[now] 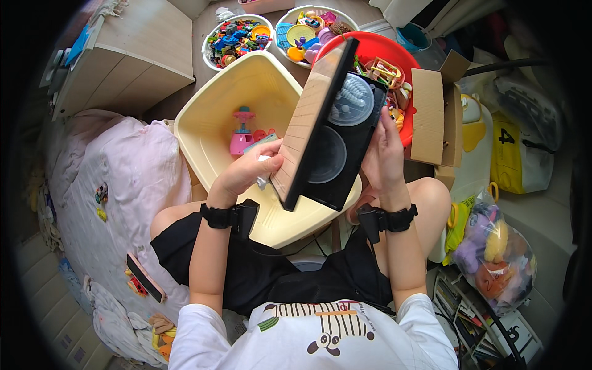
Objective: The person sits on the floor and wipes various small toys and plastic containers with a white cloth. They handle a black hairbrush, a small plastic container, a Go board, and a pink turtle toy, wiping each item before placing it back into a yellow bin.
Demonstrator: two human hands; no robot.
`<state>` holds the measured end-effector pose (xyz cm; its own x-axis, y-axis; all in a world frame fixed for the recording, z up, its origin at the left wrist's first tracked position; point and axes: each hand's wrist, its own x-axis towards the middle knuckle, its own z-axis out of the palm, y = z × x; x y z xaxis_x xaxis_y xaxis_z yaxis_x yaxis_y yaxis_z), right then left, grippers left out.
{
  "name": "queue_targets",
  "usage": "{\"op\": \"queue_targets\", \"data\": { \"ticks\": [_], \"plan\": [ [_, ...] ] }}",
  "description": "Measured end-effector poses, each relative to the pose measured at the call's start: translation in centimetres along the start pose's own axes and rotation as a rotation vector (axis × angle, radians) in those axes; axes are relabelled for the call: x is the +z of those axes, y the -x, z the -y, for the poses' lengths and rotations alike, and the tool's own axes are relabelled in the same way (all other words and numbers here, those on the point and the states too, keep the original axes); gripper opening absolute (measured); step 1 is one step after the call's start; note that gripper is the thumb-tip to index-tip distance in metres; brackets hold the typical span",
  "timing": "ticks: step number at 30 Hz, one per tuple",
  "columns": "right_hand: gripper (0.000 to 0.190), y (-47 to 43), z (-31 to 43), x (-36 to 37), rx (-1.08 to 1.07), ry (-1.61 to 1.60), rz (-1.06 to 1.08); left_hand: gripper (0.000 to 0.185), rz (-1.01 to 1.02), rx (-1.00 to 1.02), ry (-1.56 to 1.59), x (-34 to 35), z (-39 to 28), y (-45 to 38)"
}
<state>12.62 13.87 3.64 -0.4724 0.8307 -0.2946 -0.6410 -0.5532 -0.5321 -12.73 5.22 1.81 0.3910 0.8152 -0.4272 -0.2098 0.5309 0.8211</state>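
A black hinged case [354,152] is held half unfolded above a cream plastic tub [203,125]. Its tilted lid has a wood-patterned outer panel [303,120]. Two round translucent containers sit in the black base; the upper container [354,99] holds clear beaded pieces, and the lower container [327,155] looks bare. My left hand [243,171] pinches a crumpled white tissue [263,179], thumb against the lid's panel. My right hand [386,157] grips the right edge of the base. Inside the tub stands a pink and teal toy dispenser [243,132], beside a pink toy piece [263,134].
Beyond the tub are two white basins of small toys [238,41] [314,34] and a red basin [393,46]. An opened cardboard box [428,115] stands right. A bag of plush toys [495,254] lies lower right. A phone [145,277] rests on pale bedding [134,203] at left.
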Motion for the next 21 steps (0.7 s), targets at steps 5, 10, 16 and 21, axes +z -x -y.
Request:
{"op": "queue_targets", "data": {
  "ticks": [5, 10, 16, 21],
  "plan": [
    [0.066, 0.4, -0.1, 0.6, 0.055, 0.166, -0.002, 0.065, -0.099, -0.062, -0.035, 1.3, -0.7, -0.1],
    [0.048, 0.1, -0.4, 0.4, 0.049, 0.295, -0.080, 0.060, -0.187, -0.081, -0.025, 1.4, -1.0, -0.1],
    [0.042, 0.0, -0.1, -0.4, 0.031, 0.227, -0.042, 0.052, -0.156, -0.089, 0.037, 0.4, -0.8, 0.5],
    [0.043, 0.0, -0.1, -0.8, 0.060, 0.244, -0.010, 0.051, -0.090, -0.095, -0.009, -0.3, -0.5, 0.3]
  ]
}}
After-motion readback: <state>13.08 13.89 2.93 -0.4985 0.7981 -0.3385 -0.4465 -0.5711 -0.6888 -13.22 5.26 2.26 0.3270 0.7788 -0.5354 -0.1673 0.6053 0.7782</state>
